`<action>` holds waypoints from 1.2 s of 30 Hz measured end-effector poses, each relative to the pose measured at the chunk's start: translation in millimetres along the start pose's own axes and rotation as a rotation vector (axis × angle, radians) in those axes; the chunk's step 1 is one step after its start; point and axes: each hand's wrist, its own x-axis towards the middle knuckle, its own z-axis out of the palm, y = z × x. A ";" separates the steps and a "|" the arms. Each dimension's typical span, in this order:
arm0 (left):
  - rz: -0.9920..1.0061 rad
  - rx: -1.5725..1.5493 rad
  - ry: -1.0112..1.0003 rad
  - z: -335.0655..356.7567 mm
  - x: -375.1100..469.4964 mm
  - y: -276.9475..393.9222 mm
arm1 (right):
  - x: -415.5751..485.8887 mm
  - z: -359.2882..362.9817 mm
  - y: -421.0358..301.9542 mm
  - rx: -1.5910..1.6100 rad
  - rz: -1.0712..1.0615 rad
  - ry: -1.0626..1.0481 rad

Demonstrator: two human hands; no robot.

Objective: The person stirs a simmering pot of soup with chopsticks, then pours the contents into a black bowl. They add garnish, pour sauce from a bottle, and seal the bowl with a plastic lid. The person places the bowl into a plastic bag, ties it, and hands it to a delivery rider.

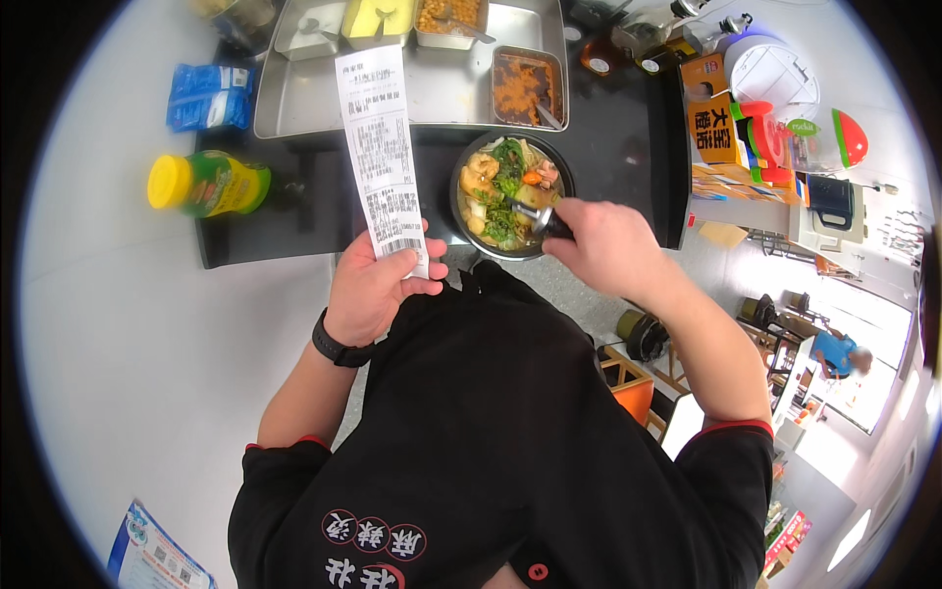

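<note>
My left hand [383, 276] holds a long printed paper receipt [383, 147] by its lower end, thumb on top. The strip stretches up across the front edge of a steel tray. My right hand [607, 247] grips a black tool with a metal collar [543, 220], whose exact kind I cannot tell. Its narrow tip points left, over a dark round bowl [458, 210]. In the bowl are leafy greens [508, 158], fried tofu-like pieces [480, 171] and pinkish chunks in broth. The bowl sits at the counter's near edge.
Behind stands the steel tray [309, 96] with several condiment pans, including a red-brown sauce pan [526, 85] with a spoon. A yellow-capped container [213, 184] and blue packet [210, 97] lie left. Bottles [647, 37] and cartons [710, 110] are right. A person [839, 353] is far off.
</note>
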 end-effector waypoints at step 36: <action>0.118 -0.057 0.170 14.5 11.5 12.3 | -15.1 -43.9 124.9 1.322 -0.443 0.707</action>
